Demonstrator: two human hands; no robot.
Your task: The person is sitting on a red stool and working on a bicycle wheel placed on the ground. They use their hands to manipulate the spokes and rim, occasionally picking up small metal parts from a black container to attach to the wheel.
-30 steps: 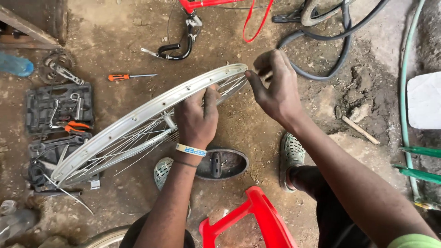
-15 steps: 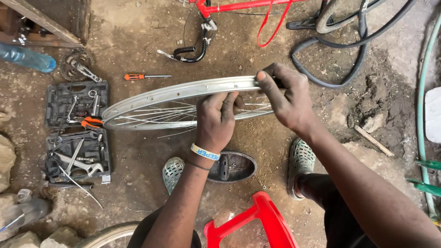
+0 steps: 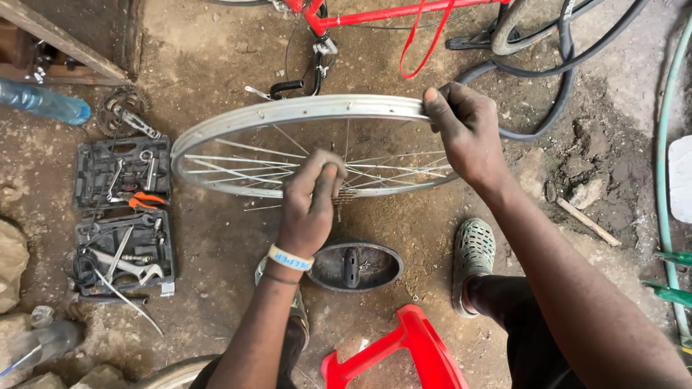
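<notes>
A silver spoked bicycle wheel rim (image 3: 288, 112) is held nearly flat above the dirt floor. My right hand (image 3: 465, 133) grips the rim at its far right side. My left hand (image 3: 310, 205) is closed around the hub and spokes at the wheel's middle; a pale wristband circles that wrist. The hub itself is hidden under the fingers. A dark oval saddle-like part (image 3: 355, 266) lies on the ground just below the wheel, between my feet.
An open black tool case (image 3: 122, 216) with wrenches and pliers lies at left. A chainring (image 3: 122, 119) and blue bottle (image 3: 43, 101) sit above it. A red bicycle frame (image 3: 375, 14) and black tyres (image 3: 548, 65) lie at the top, a red stool (image 3: 404, 353) below.
The wheel has tilted from edge-on toward flat, showing its spokes. My left hand moved from the near rim to the hub. My right hand stays on the rim.
</notes>
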